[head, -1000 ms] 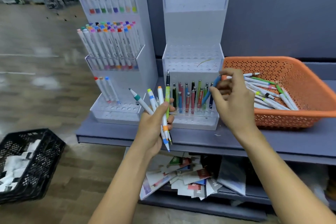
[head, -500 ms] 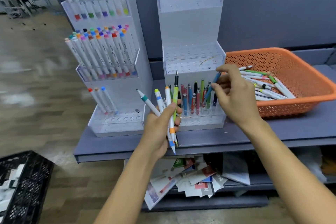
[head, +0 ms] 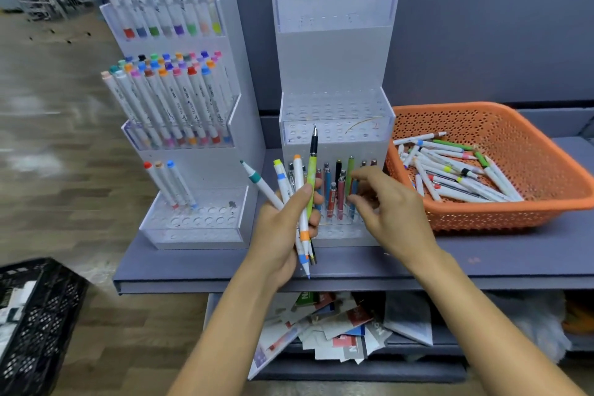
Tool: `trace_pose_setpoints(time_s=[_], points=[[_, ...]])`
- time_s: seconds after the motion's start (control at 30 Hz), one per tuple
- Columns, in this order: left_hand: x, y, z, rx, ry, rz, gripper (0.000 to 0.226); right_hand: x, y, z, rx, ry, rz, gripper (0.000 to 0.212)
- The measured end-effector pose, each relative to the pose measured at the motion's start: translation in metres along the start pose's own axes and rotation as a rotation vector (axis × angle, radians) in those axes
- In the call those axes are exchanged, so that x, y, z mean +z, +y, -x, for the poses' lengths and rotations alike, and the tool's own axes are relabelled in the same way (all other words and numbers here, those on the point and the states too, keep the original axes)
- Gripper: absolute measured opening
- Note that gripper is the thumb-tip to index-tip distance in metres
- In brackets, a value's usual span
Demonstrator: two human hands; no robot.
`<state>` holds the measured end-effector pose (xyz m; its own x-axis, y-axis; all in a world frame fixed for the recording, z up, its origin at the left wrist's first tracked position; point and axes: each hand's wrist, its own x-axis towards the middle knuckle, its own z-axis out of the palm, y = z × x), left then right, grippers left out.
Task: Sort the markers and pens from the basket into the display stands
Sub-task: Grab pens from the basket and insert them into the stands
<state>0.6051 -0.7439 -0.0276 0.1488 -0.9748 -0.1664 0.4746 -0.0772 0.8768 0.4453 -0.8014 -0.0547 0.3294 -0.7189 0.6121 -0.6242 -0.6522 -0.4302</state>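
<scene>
- Pens and markers (head: 456,170) lie loose in the orange basket (head: 501,215), which sits on the tabletop (head: 498,257) just right of the pen stand (head: 334,67); a good heap is not yet sorted.
- A moment ago the right hand (head: 392,212) held a blue pen up at the right edge of the pen stand. Now it has dropped to the stand's bottom tier, fingertips in among the upright pens (head: 331,190) there.
- The blue pen can no longer be picked out apart from that row, so it has probably just gone into a hole. Whether the right hand's curled fingers pinch it or have let go cannot be told.
- The left hand (head: 279,235), in front of the pen stand's left corner, remains clamped on a fanned bundle: three white markers and one green pen (head: 311,177), tip up.
- Left of the pen stand, the marker stand (head: 205,167) has full upper tiers, but its bottom tier holds only three markers and shows many open holes.
- Judged from this, one more pen is likely placed. The green pen would fit the pen stand next, and the three markers belong in the open holes to its left.
</scene>
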Motion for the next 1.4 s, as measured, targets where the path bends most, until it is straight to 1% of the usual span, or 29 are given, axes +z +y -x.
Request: trace_pose_setpoints(time_s=[0.1,0.17,0.27,0.37,0.43,0.53,0.57,0.63,0.73,0.87,0.93,1.03,1.1,1.17,1.23,1.4], points=[[0.001,-0.001,0.002,0.017,0.014,-0.017,0.018,0.002,0.003,0.003,-0.017,-0.019,0.022,0.033],[0.002,-0.002,0.003,0.025,0.015,-0.039,0.018,0.001,0.004,0.004,-0.014,0.010,-0.006,0.031],[0.007,-0.004,0.007,0.031,0.003,-0.086,0.019,-0.005,0.000,0.004,0.011,0.102,-0.060,0.033],[0.013,-0.006,0.010,0.034,-0.016,-0.158,0.020,-0.016,-0.009,0.004,0.052,0.214,-0.214,0.029],[0.019,-0.008,0.012,0.038,-0.030,-0.182,0.019,-0.024,-0.013,0.003,-0.023,0.229,-0.239,0.032],[0.028,-0.011,0.013,0.037,-0.022,-0.161,0.017,-0.029,-0.012,0.004,-0.282,0.119,-0.131,0.043],[0.030,-0.011,0.013,0.029,-0.022,-0.141,0.015,-0.029,-0.010,0.005,-0.339,0.078,-0.101,0.044],[0.035,-0.011,0.013,0.012,-0.038,-0.103,0.012,-0.028,-0.008,0.006,-0.394,0.054,-0.066,0.037],[0.041,-0.014,0.012,0.001,-0.032,-0.085,0.011,-0.028,-0.004,0.006,-0.444,0.096,-0.078,0.023],[0.047,-0.019,0.011,-0.039,-0.054,-0.044,0.012,-0.034,0.000,0.003,-0.497,0.169,-0.125,0.012],[0.049,-0.018,0.010,-0.054,-0.086,0.010,0.015,-0.040,-0.001,0.004,-0.446,0.218,-0.204,0.012],[0.049,-0.018,0.009,-0.048,-0.123,0.025,0.024,-0.049,-0.004,0.001,-0.209,0.351,-0.333,0.017],[0.046,-0.017,0.009,-0.052,-0.101,0.046,0.018,-0.053,-0.002,-0.005,-0.087,0.418,-0.377,0.024],[0.044,-0.017,0.008,-0.060,-0.073,0.081,0.012,-0.055,0.003,-0.010,-0.030,0.409,-0.375,0.033],[0.041,-0.016,0.007,-0.044,-0.061,0.131,0.007,-0.055,0.009,-0.014,-0.005,0.373,-0.347,0.037],[0.033,-0.013,0.004,-0.019,-0.038,0.319,0.015,-0.041,0.017,-0.014,-0.039,0.265,-0.266,0.025]])
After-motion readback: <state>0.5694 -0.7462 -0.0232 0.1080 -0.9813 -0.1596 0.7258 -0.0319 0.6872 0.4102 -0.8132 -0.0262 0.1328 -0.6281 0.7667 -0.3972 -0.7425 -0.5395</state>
